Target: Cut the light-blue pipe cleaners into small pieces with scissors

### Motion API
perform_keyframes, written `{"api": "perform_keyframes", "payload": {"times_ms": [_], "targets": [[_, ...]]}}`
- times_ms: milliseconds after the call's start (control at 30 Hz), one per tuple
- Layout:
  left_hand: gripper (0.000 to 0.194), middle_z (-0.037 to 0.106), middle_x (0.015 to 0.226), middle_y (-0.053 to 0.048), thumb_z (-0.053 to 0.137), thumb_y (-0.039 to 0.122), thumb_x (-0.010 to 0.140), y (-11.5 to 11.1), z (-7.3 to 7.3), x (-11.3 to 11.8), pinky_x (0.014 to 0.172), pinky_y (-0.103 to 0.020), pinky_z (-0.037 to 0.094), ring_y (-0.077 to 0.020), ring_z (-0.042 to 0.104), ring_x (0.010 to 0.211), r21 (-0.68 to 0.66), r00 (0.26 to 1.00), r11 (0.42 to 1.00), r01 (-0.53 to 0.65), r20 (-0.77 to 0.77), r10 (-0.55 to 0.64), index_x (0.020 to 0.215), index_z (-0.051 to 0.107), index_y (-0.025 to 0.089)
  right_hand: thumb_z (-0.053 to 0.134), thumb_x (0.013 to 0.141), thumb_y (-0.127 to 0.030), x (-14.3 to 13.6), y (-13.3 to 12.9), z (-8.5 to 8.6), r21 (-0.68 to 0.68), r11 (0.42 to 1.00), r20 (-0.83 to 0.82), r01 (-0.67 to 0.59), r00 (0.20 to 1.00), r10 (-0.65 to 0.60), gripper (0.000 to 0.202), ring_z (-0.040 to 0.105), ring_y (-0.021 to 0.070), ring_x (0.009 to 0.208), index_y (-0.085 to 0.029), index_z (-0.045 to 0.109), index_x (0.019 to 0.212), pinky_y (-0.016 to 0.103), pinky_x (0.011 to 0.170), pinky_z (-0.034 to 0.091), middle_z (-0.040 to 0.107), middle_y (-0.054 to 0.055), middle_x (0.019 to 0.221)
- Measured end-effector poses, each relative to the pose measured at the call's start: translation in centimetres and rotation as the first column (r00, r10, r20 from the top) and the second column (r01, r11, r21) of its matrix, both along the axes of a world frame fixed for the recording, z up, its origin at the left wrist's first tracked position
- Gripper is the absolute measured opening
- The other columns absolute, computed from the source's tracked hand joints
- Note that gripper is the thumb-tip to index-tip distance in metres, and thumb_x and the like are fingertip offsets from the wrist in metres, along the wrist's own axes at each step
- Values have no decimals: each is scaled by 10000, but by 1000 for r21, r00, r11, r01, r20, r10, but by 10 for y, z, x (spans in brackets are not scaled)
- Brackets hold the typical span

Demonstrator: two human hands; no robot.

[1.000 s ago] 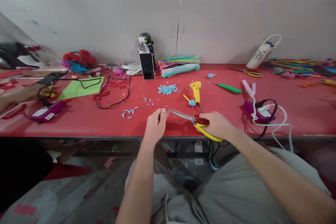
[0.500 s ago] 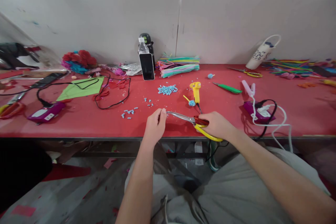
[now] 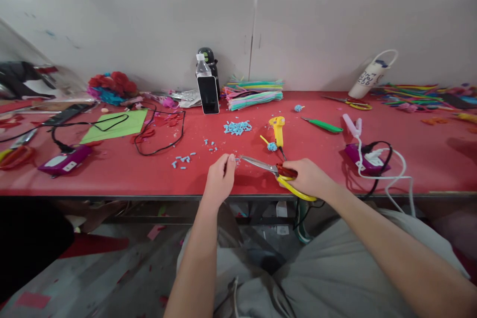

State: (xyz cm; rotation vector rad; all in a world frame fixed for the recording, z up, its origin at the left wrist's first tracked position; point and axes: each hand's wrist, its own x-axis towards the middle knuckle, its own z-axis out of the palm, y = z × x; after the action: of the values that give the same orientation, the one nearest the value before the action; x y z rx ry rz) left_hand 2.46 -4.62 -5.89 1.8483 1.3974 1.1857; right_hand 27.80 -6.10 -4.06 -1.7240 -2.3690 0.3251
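My left hand is closed in a pinch near the table's front edge. A short bit of blue pipe cleaner sticks out from its fingertips. My right hand grips the red and yellow handles of a pair of scissors. The blades point left, their tips just beside the blue bit. Beyond the hands lies a pile of short blue pipe cleaner pieces, with more cut pieces scattered to the left. A fluffy blue ball on a yellow stick lies by a yellow glue gun.
At the back are a bundle of pipe cleaners, a phone propped on bottles, and a white tumbler. Green-handled tweezers and a purple power strip lie right. A black cable loops across the left.
The scissor tips have drawn slightly right, away from my left fingertips, and the end of the blue bit now shows. Both hands have stayed almost in place.
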Motion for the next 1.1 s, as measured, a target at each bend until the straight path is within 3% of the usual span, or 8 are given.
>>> {"api": "perform_keyframes", "payload": {"times_ms": [1100], "targets": [[334,433,630,31,339,390,956,0,1,-1,605,-225,325,-99,433,601,14,999,1000,26,-23,-26,709,429,184,549,785,-468,1,1,-1,-19,1000,-19,4,1000,-5,272,504,126,544,-216,603,699,240,516,256,620,19,625]]}}
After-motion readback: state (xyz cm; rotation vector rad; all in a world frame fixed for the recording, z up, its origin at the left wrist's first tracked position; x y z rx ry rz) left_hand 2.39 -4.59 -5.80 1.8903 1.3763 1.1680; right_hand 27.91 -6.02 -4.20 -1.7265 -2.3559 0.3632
